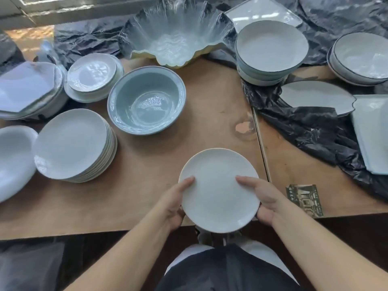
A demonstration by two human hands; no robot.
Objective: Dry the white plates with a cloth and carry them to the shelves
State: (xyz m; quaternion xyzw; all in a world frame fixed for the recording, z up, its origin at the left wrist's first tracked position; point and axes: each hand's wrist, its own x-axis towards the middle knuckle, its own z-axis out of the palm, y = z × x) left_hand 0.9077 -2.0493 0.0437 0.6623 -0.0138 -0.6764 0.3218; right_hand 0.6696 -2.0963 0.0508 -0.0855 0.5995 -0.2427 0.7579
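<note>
— What have you got hold of?

— A white plate [219, 190], gripped from both sides. My left hand [174, 203] has its thumb on the plate's face at the left rim, and my right hand [263, 198] mirrors it at the right rim. The fingers of both hands are curled under, clamped on the plate, though from above I see mostly the thumbs.

— Where is it?

— Over the near edge of the tabletop [199, 114], about the middle, part of it hanging past the edge toward me.

— And the other plates?

— A stack of white plates [73, 143] sits toward the left edge, well apart from the one I hold. Beyond it stands a pale blue bowl [147, 99], with a smaller stack [93, 77] further back on the left. At the far edge is a wavy glass bowl [178, 38]. To the right, black-rimmed dishes [270, 51] rest on crumpled black plastic [310, 127].
</note>
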